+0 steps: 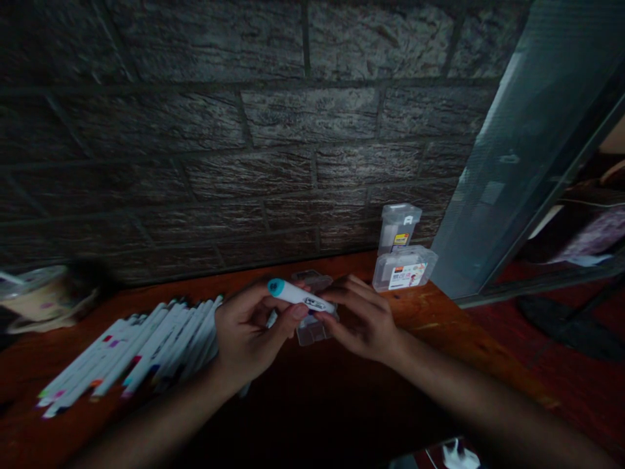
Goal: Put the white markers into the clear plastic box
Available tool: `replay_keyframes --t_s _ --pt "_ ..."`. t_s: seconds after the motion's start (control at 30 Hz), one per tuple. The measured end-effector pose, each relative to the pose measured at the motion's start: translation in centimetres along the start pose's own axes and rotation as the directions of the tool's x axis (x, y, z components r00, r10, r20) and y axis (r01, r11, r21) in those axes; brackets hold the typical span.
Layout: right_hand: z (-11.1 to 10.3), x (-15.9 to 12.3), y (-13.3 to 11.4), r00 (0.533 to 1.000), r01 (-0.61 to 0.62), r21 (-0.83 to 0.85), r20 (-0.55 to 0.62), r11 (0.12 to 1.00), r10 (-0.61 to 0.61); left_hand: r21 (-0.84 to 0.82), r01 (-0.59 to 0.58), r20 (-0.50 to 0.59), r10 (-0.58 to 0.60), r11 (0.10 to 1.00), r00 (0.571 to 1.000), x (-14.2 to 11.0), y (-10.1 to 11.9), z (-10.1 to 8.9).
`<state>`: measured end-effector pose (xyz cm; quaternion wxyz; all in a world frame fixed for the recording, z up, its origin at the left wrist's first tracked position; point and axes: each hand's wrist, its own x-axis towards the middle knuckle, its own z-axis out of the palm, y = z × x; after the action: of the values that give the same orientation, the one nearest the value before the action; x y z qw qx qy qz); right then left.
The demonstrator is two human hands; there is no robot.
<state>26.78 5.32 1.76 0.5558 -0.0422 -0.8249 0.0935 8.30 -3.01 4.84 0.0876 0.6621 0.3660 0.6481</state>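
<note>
A white marker (301, 298) with a light blue end cap is held between both hands, above the table. My left hand (251, 326) grips its capped end with thumb and fingers. At the other end, the fingertips of my right hand (364, 316) pinch the marker. Behind and below the hands lies a clear plastic case (313, 333), opened out and partly hidden by them. Many white markers (141, 345) with coloured ends lie side by side on the table, left of my left hand.
On the wooden table (439, 332), a clear box with a label (406, 268) and a taller clear container (398, 228) stand at the back right. A lidded drink cup (36, 293) with a straw is at far left. A brick-patterned wall (273, 117) rises behind.
</note>
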Motion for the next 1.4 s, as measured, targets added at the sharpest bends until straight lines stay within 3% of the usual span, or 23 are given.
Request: replay_keyframes --t_s 0.43,0.73,0.83,0.9,1.0,1.07,1.4 --pt "-0.1 0.3 -0.2 1.0 -0.022 0.006 -0.005 1.0 0.022 -0.175 0.109 -0.115 -0.13 0.978 0.985 0.7 -0.5 0.1" --pt "0.0 0.1 -0.1 1.0 -0.024 0.018 -0.01 1.0 0.024 -0.203 0.094 -0.084 -0.112 0.975 0.99 0.5 -0.9 0.1" --pt "0.1 0.0 0.1 1.0 -0.027 0.008 0.001 1.0 0.027 -0.121 0.039 -0.061 -0.047 0.992 0.997 0.1 -0.8 0.1" --pt "0.1 0.0 0.3 0.999 -0.031 0.004 0.019 1.0 0.031 -0.02 -0.073 -0.012 0.072 0.997 0.997 -0.1 -0.5 -0.1" --pt "0.0 -0.1 0.5 0.998 -0.03 0.018 0.06 0.999 0.029 0.066 -0.268 0.132 0.257 0.961 0.957 -0.4 -0.2 -0.5" --pt "0.0 -0.1 0.6 0.997 -0.024 0.031 0.071 0.999 0.022 0.064 -0.336 0.194 0.318 0.94 0.928 -0.6 -0.1 -0.6" --pt "0.2 -0.1 0.5 0.997 -0.017 0.049 0.07 0.999 0.014 0.052 -0.356 0.219 0.337 0.933 0.915 -0.8 -0.4 -0.7"
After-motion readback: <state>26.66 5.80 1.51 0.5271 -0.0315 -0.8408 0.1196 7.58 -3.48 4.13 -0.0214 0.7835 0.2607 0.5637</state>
